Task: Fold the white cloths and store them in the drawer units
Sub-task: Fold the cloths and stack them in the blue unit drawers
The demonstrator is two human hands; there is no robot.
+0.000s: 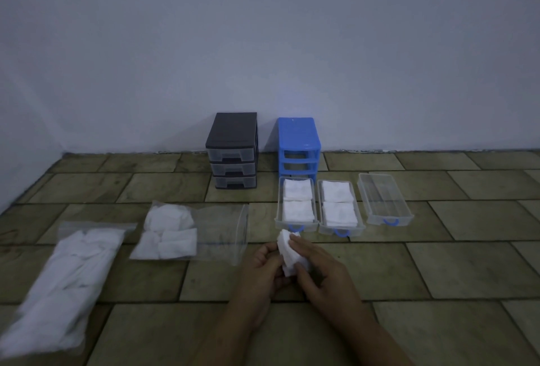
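I hold a small white woven cloth (pixel 289 251) between my left hand (pixel 267 263) and my right hand (pixel 317 266), both grasping it just above the tiled floor. I think the fold may slip open, because the cloth is soft and partly bunched, with uneven edges. Just beyond my hands stand two clear plastic drawers (pixel 318 224) with blue handles, each holding flat folded cloths; a third, empty clear drawer (pixel 409 213) lies further right. The blue plastic drawer unit (pixel 298 143) stands behind them.
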